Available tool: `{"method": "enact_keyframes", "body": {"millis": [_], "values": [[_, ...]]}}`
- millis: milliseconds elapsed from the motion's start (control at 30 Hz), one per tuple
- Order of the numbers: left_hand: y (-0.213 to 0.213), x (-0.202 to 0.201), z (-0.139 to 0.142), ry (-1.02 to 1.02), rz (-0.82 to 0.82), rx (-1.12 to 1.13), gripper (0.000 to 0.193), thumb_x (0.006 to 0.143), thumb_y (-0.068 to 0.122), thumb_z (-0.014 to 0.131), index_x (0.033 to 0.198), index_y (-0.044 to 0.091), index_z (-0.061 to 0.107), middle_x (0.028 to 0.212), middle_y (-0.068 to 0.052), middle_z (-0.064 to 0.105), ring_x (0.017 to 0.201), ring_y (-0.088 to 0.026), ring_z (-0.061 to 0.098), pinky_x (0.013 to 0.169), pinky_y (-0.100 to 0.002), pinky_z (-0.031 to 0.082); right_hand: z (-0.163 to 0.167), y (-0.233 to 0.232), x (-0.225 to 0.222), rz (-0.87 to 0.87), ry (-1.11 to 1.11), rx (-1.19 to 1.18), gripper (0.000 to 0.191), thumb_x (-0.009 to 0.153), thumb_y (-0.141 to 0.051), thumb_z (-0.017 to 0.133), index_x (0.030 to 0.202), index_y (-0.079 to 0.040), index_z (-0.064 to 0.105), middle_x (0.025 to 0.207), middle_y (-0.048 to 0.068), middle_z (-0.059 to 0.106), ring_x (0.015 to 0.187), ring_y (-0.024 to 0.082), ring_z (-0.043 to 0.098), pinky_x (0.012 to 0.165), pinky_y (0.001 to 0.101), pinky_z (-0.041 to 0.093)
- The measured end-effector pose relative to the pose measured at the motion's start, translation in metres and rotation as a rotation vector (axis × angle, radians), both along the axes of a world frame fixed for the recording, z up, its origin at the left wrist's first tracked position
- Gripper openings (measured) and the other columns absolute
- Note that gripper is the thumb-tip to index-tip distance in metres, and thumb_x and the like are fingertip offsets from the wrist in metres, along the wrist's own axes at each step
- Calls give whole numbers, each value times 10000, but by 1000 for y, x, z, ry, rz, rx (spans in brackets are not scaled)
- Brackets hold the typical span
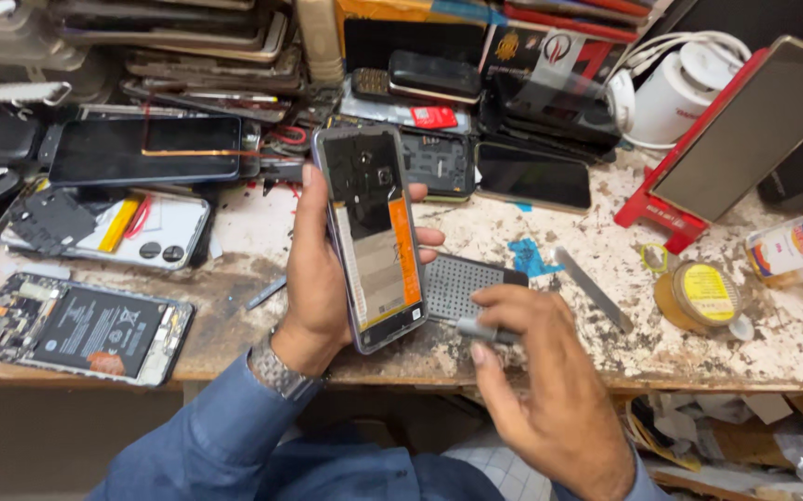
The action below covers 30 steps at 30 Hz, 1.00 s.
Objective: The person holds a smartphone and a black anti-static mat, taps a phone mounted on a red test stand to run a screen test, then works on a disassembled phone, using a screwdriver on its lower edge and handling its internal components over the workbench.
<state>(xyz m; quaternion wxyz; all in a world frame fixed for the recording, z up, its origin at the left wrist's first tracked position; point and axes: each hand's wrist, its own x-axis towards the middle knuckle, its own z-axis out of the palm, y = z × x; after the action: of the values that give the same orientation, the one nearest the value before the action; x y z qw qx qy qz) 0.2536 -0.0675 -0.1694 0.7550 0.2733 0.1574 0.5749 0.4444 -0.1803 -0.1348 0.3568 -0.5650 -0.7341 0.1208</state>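
The left hand (313, 278) clasps an opened phone (372, 237) by its long edges, light, stiff, probably fragile inside, while the right hand (541, 380) just beside it pinches a screwdriver (485, 329).

The grey tool (487, 330) is mostly hidden inside the right hand (541, 390) — its tip can't be seen.
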Motion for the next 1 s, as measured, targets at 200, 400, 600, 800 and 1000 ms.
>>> {"method": "enact_keyframes", "body": {"millis": [200,400,600,800,1000], "values": [[-1,-1,-1,9,0,32,772,1034,665,267,1463,78,524,1309,-194,652,963,-311,718,838,-436,613,5,1,-3,-42,28,-48,227,919,-152,688,1099,-14,669,957,125,730,849,215,726,725,330,563],[-1,-2,1,50,16,25,759,1034,650,247,1454,79,520,1293,-198,664,949,-305,727,818,-434,616,5,1,-9,-110,123,-129,135,900,-123,733,1008,-44,726,902,81,752,785,176,740,677,306,579],[-4,-4,0,156,34,-25,733,1029,628,268,1437,79,530,1275,-164,678,983,-279,715,833,-418,607,5,1,0,-24,59,83,106,892,-36,695,996,-21,704,994,102,720,903,196,723,795,314,562],[-6,-3,-1,128,-1,-70,728,1026,634,274,1414,88,560,1268,-164,670,1006,-267,710,843,-413,607,0,1,1,-7,75,28,108,877,-42,715,983,-23,717,947,89,732,860,188,733,754,304,560],[-4,-4,1,91,33,-27,759,1017,671,270,1376,73,568,1257,-169,668,977,-279,706,817,-445,621,-7,-5,-3,-11,122,32,107,882,-54,721,984,-26,716,925,86,742,835,178,743,731,295,564]]}}
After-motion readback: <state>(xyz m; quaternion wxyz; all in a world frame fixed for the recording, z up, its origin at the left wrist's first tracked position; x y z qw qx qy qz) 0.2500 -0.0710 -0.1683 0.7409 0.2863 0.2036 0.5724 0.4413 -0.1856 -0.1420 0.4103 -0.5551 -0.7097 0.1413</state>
